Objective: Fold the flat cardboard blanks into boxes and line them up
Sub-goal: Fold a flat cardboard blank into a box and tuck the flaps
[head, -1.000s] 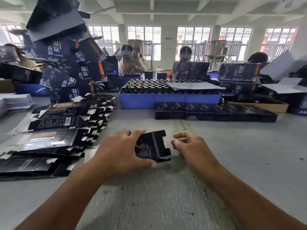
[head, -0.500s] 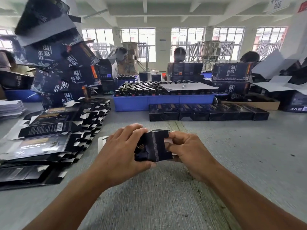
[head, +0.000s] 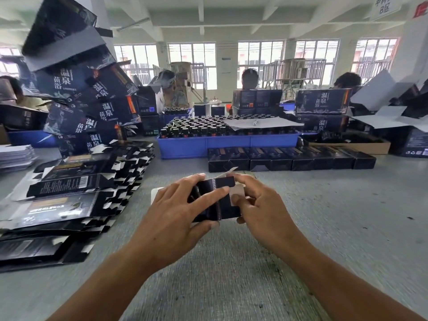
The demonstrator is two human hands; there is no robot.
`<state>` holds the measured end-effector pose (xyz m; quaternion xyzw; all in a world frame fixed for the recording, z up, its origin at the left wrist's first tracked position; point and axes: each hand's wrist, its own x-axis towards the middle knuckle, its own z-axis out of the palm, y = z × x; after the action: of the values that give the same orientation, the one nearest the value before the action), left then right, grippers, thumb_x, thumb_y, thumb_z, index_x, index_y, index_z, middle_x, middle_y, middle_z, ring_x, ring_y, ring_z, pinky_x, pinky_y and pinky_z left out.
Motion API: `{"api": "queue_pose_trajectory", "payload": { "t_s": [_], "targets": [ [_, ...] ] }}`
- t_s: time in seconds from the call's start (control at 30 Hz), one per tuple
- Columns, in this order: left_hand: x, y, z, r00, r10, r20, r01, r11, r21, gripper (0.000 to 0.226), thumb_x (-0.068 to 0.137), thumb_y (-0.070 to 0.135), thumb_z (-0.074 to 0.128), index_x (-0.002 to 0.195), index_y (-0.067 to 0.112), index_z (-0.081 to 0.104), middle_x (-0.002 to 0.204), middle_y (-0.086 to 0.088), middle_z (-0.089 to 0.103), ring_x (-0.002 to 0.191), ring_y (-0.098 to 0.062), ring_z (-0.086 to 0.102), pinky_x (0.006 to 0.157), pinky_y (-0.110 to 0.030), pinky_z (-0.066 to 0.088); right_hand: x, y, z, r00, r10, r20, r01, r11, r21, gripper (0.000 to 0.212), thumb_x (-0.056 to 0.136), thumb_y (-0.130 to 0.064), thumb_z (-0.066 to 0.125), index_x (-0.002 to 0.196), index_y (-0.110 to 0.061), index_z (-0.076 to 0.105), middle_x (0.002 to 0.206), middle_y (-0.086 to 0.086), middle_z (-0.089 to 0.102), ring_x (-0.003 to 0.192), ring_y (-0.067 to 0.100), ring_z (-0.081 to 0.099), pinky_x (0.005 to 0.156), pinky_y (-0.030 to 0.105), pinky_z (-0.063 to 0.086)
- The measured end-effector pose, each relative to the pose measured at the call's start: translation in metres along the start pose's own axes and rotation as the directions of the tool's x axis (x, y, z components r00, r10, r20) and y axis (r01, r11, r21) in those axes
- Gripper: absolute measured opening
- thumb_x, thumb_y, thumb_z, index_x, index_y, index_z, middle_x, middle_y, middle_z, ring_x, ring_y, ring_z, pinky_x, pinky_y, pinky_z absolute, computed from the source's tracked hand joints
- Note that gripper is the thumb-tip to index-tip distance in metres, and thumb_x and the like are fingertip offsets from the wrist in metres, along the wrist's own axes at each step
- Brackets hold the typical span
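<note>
cardboard blank (head: 221,200), small, black, half-folded, held above the grey table (head: 324,216) at centre, between both hands. left hand (head: 176,212): fingers laid across the top face, thumb curled under the near edge, gripping the blank. right hand (head: 259,205): fingers curled at the right end, pinching a pale inner flap (head: 237,193) against the blank.

stack of flat blanks (head: 76,195), black with white cut tabs, fanned out on the table to the left; one shows a barcode and fine print, too small to read.

row of finished boxes (head: 291,159), black, set side by side, touching, beyond the hands and just in front of a blue tray (head: 228,144). tray filled with dark capped bottles (head: 201,128), a grey sheet (head: 261,123) lying over part of them.

leaning pile of large dark cartons (head: 90,98) at far left, each printed in white with 温泉 and 苗浴; same lettering on a carton (head: 323,101) at right.

hanging sign (head: 385,5) at upper right, partly cut off, reads b区 on its lower line.

people seated behind the tray, facing this way.
</note>
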<state>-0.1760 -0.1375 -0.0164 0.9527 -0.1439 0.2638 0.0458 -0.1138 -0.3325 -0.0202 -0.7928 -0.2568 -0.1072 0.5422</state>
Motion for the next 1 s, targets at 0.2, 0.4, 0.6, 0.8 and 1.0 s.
{"api": "queue_pose_trajectory", "payload": {
  "t_s": [0.2,0.4,0.6,0.8,1.0],
  "targets": [
    [-0.001,-0.001,0.001,1.0,-0.016,-0.023,0.015,0.998,-0.055,0.073,0.088,0.048,0.066,0.147,0.053,0.023,0.156,0.003,0.03,0.138,-0.024,0.037,0.111,-0.048,0.038,-0.003,0.001,0.004,0.996,-0.082,-0.028,0.079,0.99,-0.118,0.054,0.101,-0.019,0.057,0.137,-0.056,0.041,0.098,-0.014,0.067,0.079,0.003,0.069,0.069,0.029,0.062],
    [0.0,0.001,-0.002,0.994,-0.012,-0.105,0.003,0.997,-0.083,0.067,0.084,0.04,0.07,0.141,0.042,0.036,0.157,0.002,0.033,0.136,-0.025,0.042,0.106,-0.047,0.044,-0.007,-0.002,0.005,0.991,-0.105,-0.08,0.098,0.992,-0.081,0.063,0.102,-0.023,0.056,0.138,-0.065,0.027,0.104,-0.008,0.069,0.082,0.002,0.069,0.075,0.034,0.062],
    [0.0,-0.001,-0.003,0.987,-0.023,-0.16,0.01,0.997,-0.082,0.07,0.076,0.023,0.083,0.137,0.031,0.049,0.15,0.002,0.043,0.129,-0.023,0.049,0.099,-0.037,0.043,-0.008,-0.005,0.008,0.981,-0.178,-0.078,0.162,0.971,-0.177,0.036,0.101,-0.018,0.055,0.122,-0.047,0.06,0.086,-0.022,0.063,0.077,0.001,0.064,0.075,0.031,0.06],
    [0.0,0.001,-0.002,0.988,-0.021,-0.155,0.015,0.999,-0.039,0.072,0.076,0.028,0.081,0.139,0.035,0.047,0.147,-0.003,0.044,0.127,-0.026,0.05,0.1,-0.037,0.039,-0.008,-0.008,0.007,0.98,-0.186,-0.069,0.17,0.966,-0.192,0.035,0.102,-0.015,0.055,0.131,-0.031,0.064,0.106,-0.025,0.062,0.098,-0.005,0.061,0.093,0.026,0.056],
    [-0.001,-0.006,-0.002,0.988,-0.041,-0.148,0.031,0.997,-0.066,0.067,0.075,0.021,0.084,0.135,0.031,0.057,0.145,-0.004,0.041,0.125,-0.025,0.05,0.094,-0.03,0.04,-0.011,-0.012,0.006,0.977,-0.097,0.188,0.122,0.984,-0.126,0.076,0.079,-0.054,0.067,0.148,-0.042,0.039,0.123,-0.042,0.043,0.113,-0.013,0.053,0.086,0.008,0.047]
  ]
}}
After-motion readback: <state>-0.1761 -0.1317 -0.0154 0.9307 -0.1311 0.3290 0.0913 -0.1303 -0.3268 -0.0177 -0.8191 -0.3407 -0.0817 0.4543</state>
